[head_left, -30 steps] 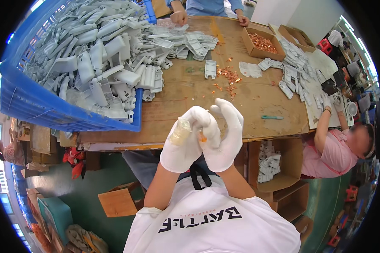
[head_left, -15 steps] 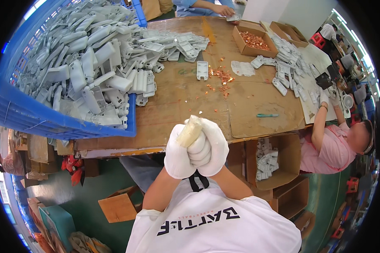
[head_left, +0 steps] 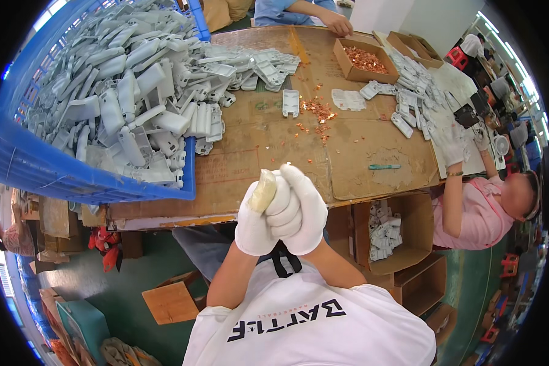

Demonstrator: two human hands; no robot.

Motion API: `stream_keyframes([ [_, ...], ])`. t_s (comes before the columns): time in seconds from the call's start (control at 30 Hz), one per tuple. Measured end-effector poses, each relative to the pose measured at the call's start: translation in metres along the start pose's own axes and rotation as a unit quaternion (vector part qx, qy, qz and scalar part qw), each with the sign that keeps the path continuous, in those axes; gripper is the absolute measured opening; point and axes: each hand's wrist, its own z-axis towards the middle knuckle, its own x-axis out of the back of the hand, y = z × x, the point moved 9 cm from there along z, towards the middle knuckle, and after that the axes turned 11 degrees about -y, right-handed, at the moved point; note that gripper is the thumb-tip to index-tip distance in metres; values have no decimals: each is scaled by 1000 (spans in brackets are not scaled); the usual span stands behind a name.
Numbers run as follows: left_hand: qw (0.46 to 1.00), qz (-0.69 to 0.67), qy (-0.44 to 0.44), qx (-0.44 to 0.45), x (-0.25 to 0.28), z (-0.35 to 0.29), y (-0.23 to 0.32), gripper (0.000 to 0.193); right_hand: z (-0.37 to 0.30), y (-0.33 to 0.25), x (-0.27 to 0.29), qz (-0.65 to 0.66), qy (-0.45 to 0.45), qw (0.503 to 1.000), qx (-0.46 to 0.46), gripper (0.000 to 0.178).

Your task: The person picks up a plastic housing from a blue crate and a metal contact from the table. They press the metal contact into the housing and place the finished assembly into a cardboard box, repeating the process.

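Note:
My left hand [head_left: 254, 222] and my right hand [head_left: 302, 213], both in white knit gloves, are pressed together just off the table's near edge. A yellowish, translucent wrap like tape [head_left: 263, 192] covers what looks like the left thumb, which points up. The right fingers are curled in against the left hand, and the right thumb stands raised. Both hands are closed; whatever lies between them is hidden. Beyond them on the cardboard-covered table [head_left: 244, 143] lie a single pale grey plastic casing [head_left: 291, 103] and scattered small copper-coloured pieces [head_left: 319, 110].
A blue crate [head_left: 97, 186] heaped with grey casings stands left, spilling onto the table. A carton of copper pieces [head_left: 365, 61], more casings [head_left: 402, 107] and a teal pen [head_left: 385, 167] lie right. Co-workers' hands [head_left: 337, 24] are across the table and at the right.
My joined hands have shifted slightly left, and the wrapped thumb is more upright, away from the right thumb. The far co-worker's hand has moved over toward the copper carton; the right co-worker's gloved hand moved.

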Motion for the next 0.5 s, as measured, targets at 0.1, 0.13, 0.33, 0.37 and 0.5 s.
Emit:
stream_keyframes([
  [0.1,998,-33,-50,-2,-5,1,-5,55,-4,17,1,63,21,994,-85,59],
  [0.13,1000,14,-17,-13,-5,2,-2,55,-2,16,2,65,19,994,-84,59],
  [0.33,993,53,101,-39,1,2,7,58,-4,29,-4,110,9,985,-134,67],
  [0.37,993,105,43,-45,2,3,10,56,-3,30,-7,111,7,985,-133,67],
  [0.5,996,81,-17,-40,2,-3,9,58,-6,39,-30,336,7,925,-179,49],
])
